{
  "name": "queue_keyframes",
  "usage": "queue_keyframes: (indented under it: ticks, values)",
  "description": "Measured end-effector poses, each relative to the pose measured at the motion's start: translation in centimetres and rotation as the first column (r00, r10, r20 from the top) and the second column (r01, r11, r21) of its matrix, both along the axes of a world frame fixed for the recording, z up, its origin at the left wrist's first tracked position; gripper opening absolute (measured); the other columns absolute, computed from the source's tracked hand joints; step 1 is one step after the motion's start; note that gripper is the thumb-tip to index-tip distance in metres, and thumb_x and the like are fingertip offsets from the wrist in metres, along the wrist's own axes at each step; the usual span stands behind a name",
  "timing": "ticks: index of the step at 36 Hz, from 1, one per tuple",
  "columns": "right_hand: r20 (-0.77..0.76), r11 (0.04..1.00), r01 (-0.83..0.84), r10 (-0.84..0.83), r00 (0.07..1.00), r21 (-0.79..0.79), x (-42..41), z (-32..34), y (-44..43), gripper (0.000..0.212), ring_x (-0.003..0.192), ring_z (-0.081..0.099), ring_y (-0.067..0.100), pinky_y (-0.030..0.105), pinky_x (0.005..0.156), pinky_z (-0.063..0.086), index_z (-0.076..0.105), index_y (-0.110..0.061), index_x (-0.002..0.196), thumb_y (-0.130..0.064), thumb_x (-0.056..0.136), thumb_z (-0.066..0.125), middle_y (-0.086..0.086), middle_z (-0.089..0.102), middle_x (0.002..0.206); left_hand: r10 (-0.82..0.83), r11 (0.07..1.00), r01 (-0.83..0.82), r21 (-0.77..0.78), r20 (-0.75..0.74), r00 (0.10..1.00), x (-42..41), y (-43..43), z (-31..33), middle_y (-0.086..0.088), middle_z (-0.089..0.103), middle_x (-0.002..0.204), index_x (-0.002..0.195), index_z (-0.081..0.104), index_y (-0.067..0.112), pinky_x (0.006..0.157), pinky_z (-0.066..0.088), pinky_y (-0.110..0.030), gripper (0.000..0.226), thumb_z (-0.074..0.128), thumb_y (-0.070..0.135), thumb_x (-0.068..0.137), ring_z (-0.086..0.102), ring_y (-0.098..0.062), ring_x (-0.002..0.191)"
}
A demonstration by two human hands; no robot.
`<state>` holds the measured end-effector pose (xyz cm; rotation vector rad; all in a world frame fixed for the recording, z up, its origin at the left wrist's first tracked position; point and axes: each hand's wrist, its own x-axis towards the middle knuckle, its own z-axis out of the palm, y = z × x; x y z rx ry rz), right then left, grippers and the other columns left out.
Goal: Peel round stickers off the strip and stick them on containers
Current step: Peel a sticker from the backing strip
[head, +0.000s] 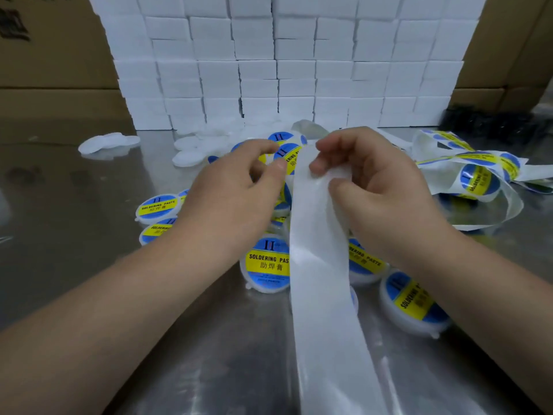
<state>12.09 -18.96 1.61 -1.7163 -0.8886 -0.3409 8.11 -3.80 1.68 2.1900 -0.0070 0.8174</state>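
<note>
Far left, bare white containers (pixel 109 143) sit unlabelled on the counter (pixel 74 265), and labelled containers (pixel 157 206) lie nearer. Left hand (pixel 236 187) fingers pinch a sticker (pixel 288 160) at the strip (pixel 317 265) edge; right hand (pixel 374 181) fingers grip the strip. Far right, a loaded strip (pixel 478 178) waits, so probably midway with plenty left.

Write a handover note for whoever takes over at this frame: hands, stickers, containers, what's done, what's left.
Left hand: thumb and forefinger appear to pinch the edge of a round sticker coming off the strip.
Right hand: holds the white backing strip, which trails toward the person.
Done: several labelled containers lie on the metal table.
Left: plain white rounds, likely unlabelled containers, wait at the back. More sticker strip lies at right.
</note>
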Motion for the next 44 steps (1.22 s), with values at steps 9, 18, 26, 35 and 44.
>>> queue_keyframes:
  ticks: [9, 18, 26, 35, 44]
  values:
    - [0.004, 0.982, 0.021, -0.022, 1.000, 0.189, -0.9, 0.3, 0.0, 0.030, 0.054, 0.050, 0.033, 0.035, 0.051, 0.046, 0.059, -0.037, 0.087, -0.010, 0.075, 0.053, 0.006, 0.059, 0.067, -0.221, 0.917, 0.231, -0.325, 0.066, 0.973, -0.6, -1.0, 0.1, 0.013, 0.061, 0.061, 0.098, 0.049, 0.040, 0.069, 0.052, -0.020, 0.029, 0.058, 0.014, 0.086, 0.060, -0.005, 0.063]
    - [-0.378, 0.985, 0.174, -0.162, 0.911, -0.003, 0.4, 0.8, -0.2, 0.066, 0.061, 0.067, 0.021, 0.035, 0.070, 0.054, 0.069, -0.012, 0.074, -0.067, 0.070, 0.032, 0.008, 0.071, 0.069, -0.269, 0.923, 0.285, -0.259, 0.096, 0.958, -1.3, -1.7, 0.2, 0.013, 0.057, 0.062, 0.095, 0.045, 0.042, 0.071, 0.047, -0.016, 0.033, 0.057, 0.013, 0.086, 0.055, -0.002, 0.065]
    - [-0.602, 0.986, 0.011, 0.092, 0.793, 0.165, 0.4, 1.2, -0.4, 0.020, 0.082, 0.069, 0.023, 0.043, 0.080, 0.053, 0.069, -0.021, 0.080, -0.037, 0.083, 0.058, 0.006, 0.072, 0.089, -0.374, 0.924, 0.367, -0.109, -0.056, 0.926, -2.1, -2.2, 0.3, 0.017, 0.059, 0.068, 0.098, 0.040, 0.046, 0.072, 0.048, -0.028, 0.039, 0.059, 0.017, 0.080, 0.061, -0.016, 0.071]
    - [-0.483, 0.930, -0.098, 0.272, 0.832, 0.356, 0.4, 1.0, -0.4, 0.037, 0.079, 0.069, 0.020, 0.032, 0.062, 0.055, 0.063, -0.017, 0.100, 0.010, 0.080, 0.047, 0.004, 0.071, 0.089, -0.377, 0.925, 0.379, -0.019, -0.167, 0.911, -2.3, -2.2, 0.2, 0.013, 0.056, 0.068, 0.097, 0.037, 0.048, 0.051, 0.038, -0.008, 0.042, 0.060, 0.018, 0.079, 0.044, 0.002, 0.041]
    - [-0.417, 0.947, 0.081, 0.059, 0.907, 0.311, 1.5, 0.9, -1.0, 0.050, 0.070, 0.065, 0.013, 0.027, 0.059, 0.052, 0.069, -0.027, 0.086, 0.013, 0.075, 0.043, -0.003, 0.070, 0.081, -0.186, 0.982, 0.177, -0.065, -0.156, 0.970, -1.4, -1.4, 1.1, 0.024, 0.064, 0.075, 0.103, 0.044, 0.040, 0.049, 0.038, -0.009, 0.025, 0.052, 0.038, 0.080, 0.054, 0.006, 0.059]
